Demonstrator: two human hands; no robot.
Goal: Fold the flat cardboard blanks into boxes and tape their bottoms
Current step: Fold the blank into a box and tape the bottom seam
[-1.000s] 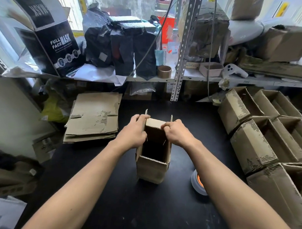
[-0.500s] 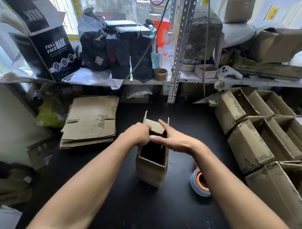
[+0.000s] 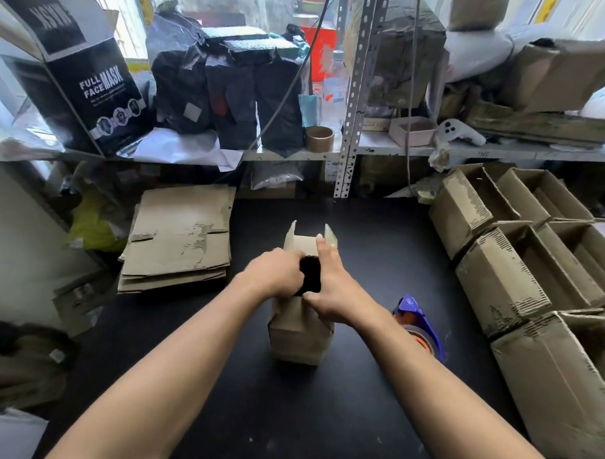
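A small cardboard box (image 3: 299, 335) stands upright in the middle of the black table (image 3: 287, 417), its open end up with two side flaps sticking up at the far edge. My left hand (image 3: 275, 271) is curled over the box's left rim, pressing a flap inward. On the right side, my right hand (image 3: 330, 288) lies flat with fingers extended and pushes the right flap over the dark opening. A stack of flat cardboard blanks (image 3: 180, 238) lies to the left. A blue tape dispenser (image 3: 419, 322) with an orange core rests just right of my right forearm.
Several folded open boxes (image 3: 519, 271) crowd the table's right side. A metal shelf (image 3: 365, 149) at the back carries black bags, a brown tape roll (image 3: 319, 139), a bottle and a black "FULL FACE MASK" box (image 3: 83, 84). Loose cardboard lies at the lower left.
Both hands shifted from gripping the upright flaps to pressing flaps down over the opening. The right hand flattened and came nearer. The tape dispenser became more visible beside the right forearm.
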